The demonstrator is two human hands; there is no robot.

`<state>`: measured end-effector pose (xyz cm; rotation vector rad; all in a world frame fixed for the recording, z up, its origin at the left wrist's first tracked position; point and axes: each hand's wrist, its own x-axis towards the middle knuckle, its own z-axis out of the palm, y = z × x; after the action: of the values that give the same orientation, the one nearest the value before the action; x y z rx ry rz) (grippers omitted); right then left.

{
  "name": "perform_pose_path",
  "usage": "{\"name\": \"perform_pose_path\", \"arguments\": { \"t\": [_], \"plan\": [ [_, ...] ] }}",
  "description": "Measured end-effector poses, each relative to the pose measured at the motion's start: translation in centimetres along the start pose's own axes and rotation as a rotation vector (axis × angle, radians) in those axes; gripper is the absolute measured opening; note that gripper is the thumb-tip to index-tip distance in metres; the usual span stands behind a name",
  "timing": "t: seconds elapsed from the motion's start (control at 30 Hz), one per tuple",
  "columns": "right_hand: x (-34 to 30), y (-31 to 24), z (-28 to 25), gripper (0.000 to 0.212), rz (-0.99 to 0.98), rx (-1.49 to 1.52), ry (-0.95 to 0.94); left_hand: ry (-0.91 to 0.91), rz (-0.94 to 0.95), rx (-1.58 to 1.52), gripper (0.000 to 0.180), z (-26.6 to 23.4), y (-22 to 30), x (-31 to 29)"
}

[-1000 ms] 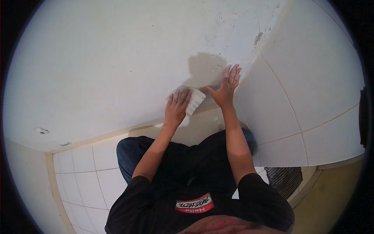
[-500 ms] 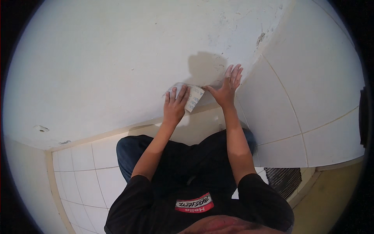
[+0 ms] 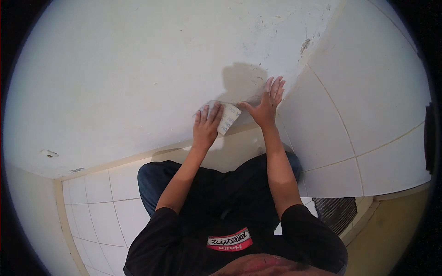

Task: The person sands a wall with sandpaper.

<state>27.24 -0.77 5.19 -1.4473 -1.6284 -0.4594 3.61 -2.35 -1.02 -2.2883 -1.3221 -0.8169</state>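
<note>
My left hand [image 3: 206, 126] presses a small whitish sheet of sandpaper [image 3: 229, 118] flat against the white painted wall [image 3: 138, 73]; the fingers cover most of it. My right hand [image 3: 266, 102] rests open against the same wall just to the right, fingers spread and pointing up, thumb close to the sheet's edge. A shadow of the hands falls on the wall above them. The wall's surface is scuffed and speckled near the corner.
A tiled wall [image 3: 359, 115] meets the painted wall at a corner on the right. White floor tiles [image 3: 96, 207] lie at lower left. A dark ribbed grate [image 3: 336, 212] sits on the floor at lower right. My knees in blue trousers [image 3: 156, 181] are below the hands.
My left hand with the sheet has shifted slightly on the wall. My right hand stays flat in nearly the same spot.
</note>
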Motion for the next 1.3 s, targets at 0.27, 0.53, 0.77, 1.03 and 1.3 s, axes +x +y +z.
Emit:
{"name": "perform_pose_path", "arguments": {
  "t": [0.27, 0.53, 0.77, 1.03, 1.3],
  "plan": [
    [0.1, 0.3, 0.0, 0.133, 0.033, 0.03, 0.003, 0.211, -0.146, -0.011, 0.06, -2.2, -1.0, 2.0],
    [0.1, 0.2, 0.4, 0.132, 0.016, 0.046, 0.016, -0.009, -0.017, 0.045, 0.062, 0.7, 0.3, -0.2],
    [-0.1, 0.7, 0.2, 0.132, -0.006, 0.036, 0.025, -0.019, -0.026, -0.009, 0.059, 0.5, 0.3, -0.3],
    [0.1, 0.3, 0.1, 0.135, 0.013, 0.015, -0.001, 0.222, -0.173, -0.027, 0.062, -2.2, -1.4, 2.0],
    [0.1, 0.5, 0.2, 0.133, -0.001, 0.031, 0.025, 0.091, -0.096, -0.003, 0.062, -0.5, -0.2, 0.9]
  ]
}}
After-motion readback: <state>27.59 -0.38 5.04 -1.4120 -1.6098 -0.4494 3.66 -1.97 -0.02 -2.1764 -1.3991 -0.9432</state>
